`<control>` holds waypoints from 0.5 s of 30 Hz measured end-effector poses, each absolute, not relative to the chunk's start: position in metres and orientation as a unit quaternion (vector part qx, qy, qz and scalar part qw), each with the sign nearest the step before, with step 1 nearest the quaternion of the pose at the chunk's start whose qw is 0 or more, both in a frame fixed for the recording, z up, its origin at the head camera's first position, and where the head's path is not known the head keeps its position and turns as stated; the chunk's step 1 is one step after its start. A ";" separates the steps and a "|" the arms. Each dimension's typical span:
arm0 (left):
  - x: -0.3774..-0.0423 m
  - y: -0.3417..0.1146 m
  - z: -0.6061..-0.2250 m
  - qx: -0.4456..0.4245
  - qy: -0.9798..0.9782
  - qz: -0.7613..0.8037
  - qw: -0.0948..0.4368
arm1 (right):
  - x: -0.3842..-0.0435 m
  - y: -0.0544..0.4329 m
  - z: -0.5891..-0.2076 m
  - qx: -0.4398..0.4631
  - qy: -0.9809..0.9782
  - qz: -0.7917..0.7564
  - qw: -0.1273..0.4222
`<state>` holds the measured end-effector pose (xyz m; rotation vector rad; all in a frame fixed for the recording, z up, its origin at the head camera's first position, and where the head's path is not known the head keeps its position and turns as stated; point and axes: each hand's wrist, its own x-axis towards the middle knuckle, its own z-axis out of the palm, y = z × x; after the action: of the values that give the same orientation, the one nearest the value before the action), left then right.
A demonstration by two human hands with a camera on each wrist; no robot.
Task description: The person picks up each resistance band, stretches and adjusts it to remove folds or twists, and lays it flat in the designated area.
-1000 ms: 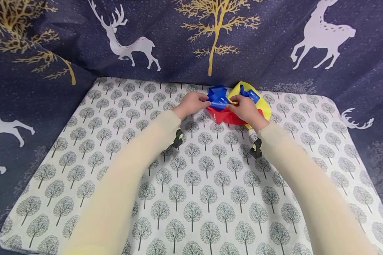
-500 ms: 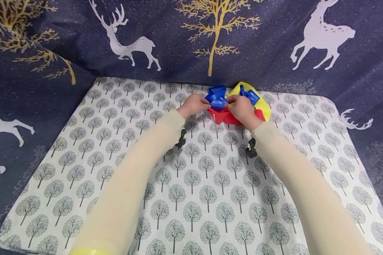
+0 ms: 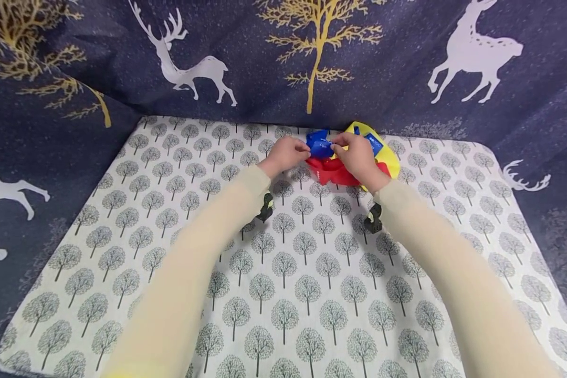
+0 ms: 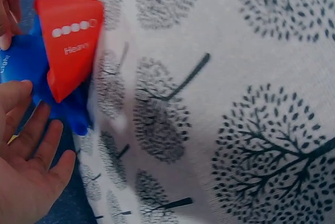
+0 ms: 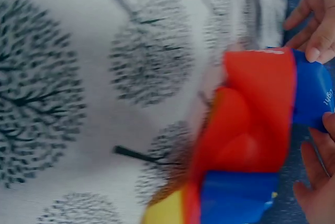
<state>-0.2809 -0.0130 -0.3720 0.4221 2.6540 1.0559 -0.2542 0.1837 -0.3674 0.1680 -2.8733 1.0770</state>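
At the far edge of the table lie exercise loop bands. My left hand point(image 3: 287, 154) pinches the left side of a blue resistance band point(image 3: 318, 145), and my right hand point(image 3: 356, 156) pinches its right side. "Light" is printed on this band, seen in both wrist views. Just in front of and below it is a crumpled red resistance band point(image 3: 331, 172), marked "Heavy" in the left wrist view. A yellow resistance band point(image 3: 388, 156) lies behind my right hand, with another blue piece point(image 3: 373, 142) showing against it. In the left wrist view the other fingers point(image 4: 44, 145) are spread off the blue band.
A white tree-print cloth point(image 3: 307, 273) covers the table. Right behind its far edge hangs a dark blue curtain point(image 3: 255, 58) with deer and trees. Black wrist devices point(image 3: 265, 207) hang beneath both forearms in cream sleeves.
Both hands have shifted slightly, the right one a little up and left. The blue band between them has moved up and looks more bunched, with more of the red band showing.
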 end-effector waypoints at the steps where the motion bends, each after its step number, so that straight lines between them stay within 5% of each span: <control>1: -0.281 -0.014 -0.370 0.153 0.914 0.358 0.115 | -0.254 0.183 -0.364 0.055 -0.931 0.358 0.040; 15: -0.269 -0.034 -0.312 0.145 0.853 0.486 0.123 | -0.238 0.170 -0.292 0.074 -0.904 0.410 0.092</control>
<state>-0.2688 -0.0340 -0.3121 0.4234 2.4886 1.4183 -0.2377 0.1702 -0.2923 0.2193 -2.6853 1.2170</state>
